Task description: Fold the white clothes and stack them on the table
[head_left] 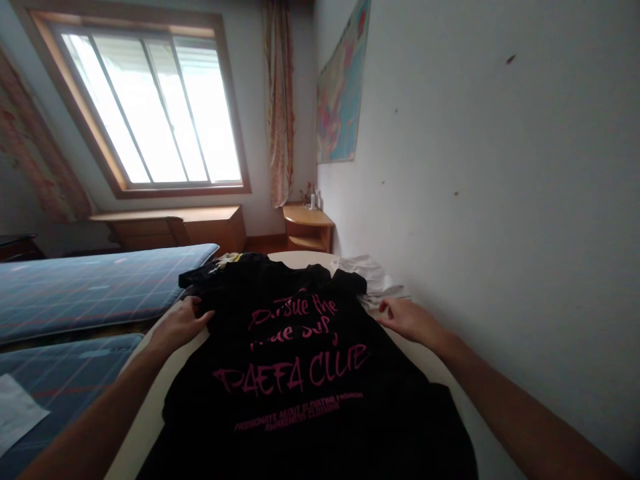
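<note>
A black T-shirt with pink lettering lies spread flat on a pale rounded table. My left hand rests on the shirt's left edge near the sleeve, fingers closed on the cloth. My right hand lies at the shirt's right sleeve edge, fingers curled against the fabric. Both forearms reach in from the bottom corners.
White folded clothes lie at the table's far right beside the wall. Blue checked mattresses sit to the left. A wooden corner shelf and a low cabinet stand under the window.
</note>
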Available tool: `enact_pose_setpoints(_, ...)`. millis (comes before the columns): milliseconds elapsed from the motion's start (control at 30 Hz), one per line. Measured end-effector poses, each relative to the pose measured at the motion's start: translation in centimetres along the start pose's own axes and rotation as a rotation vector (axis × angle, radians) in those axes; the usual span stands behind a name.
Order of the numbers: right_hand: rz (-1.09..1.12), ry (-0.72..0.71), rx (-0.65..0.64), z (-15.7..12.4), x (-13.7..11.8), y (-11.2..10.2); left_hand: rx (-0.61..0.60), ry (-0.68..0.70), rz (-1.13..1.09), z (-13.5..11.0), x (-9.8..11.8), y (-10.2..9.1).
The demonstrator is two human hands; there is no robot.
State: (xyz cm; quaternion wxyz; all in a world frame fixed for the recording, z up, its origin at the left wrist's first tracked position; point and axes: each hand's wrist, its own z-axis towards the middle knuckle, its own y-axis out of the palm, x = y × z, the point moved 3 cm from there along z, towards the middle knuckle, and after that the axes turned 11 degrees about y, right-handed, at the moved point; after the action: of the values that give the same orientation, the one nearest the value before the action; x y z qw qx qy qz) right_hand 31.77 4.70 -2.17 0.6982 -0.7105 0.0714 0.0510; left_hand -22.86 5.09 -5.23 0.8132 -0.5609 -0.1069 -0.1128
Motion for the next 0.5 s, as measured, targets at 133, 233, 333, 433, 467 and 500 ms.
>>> enact_pose_setpoints(133,0.001,-0.160,0.299,3.3,-4.5,-0.3,0.145,0.195,0.281,1.4,3.8,0.3)
enact_pose_setpoints(233,-0.083,-0.246,0.385,5.1,-7.4,0.5,0.109,0.251,0.401,2.2,5.6,0.7)
enact_pose_setpoints(333,-0.169,-0.265,0.360,6.7,-9.2,1.5,0.022,0.227,0.424,3.4,6.2,0.7)
enact_pose_setpoints(433,-0.189,-0.248,0.346,8.2,-9.9,1.0,-0.030,0.200,0.360,4.9,6.1,0.2)
enact_pose_setpoints(467,-0.160,-0.212,0.350,8.8,-9.9,0.4,-0.013,0.180,0.319,5.4,6.1,-0.3)
enact_pose_setpoints(500,-0.118,-0.154,0.356,9.5,-9.6,-0.5,0.023,0.152,0.271,5.9,6.0,-0.8)
